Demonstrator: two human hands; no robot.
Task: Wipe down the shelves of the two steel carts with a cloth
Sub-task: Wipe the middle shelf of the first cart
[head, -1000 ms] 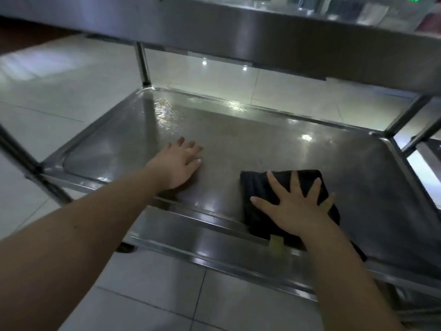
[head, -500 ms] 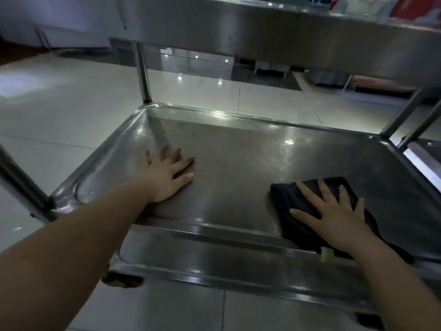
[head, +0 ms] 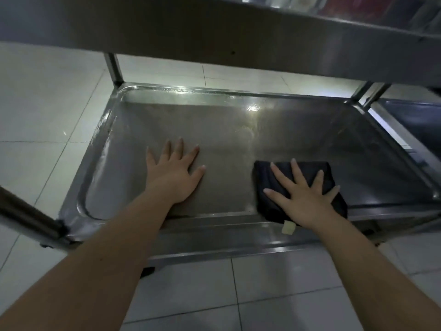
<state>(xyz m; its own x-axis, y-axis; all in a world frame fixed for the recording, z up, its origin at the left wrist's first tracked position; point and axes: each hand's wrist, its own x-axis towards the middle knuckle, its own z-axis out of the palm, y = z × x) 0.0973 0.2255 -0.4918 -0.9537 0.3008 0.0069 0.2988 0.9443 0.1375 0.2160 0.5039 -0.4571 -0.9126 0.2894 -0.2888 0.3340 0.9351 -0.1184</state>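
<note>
The lower shelf (head: 238, 130) of a steel cart fills the middle of the head view, its surface streaked and shiny. A folded black cloth (head: 269, 187) with a pale tag lies at the shelf's near right edge. My right hand (head: 303, 199) presses flat on the cloth with fingers spread. Left of it, my left hand (head: 175, 174) rests flat on the bare steel, fingers straight. The cart's upper shelf (head: 214, 37) hangs overhead and hides what is behind it.
The second cart's shelf (head: 415, 125) shows at the right edge, close beside the first. Steel posts (head: 114, 68) stand at the shelf's corners, one thick post (head: 28, 216) at near left. Pale floor tiles (head: 43, 96) surround the cart.
My right hand has slid the cloth right and back towards the middle along the near edge. The left hand stayed flat on the shelf. My view has tilted further down.
</note>
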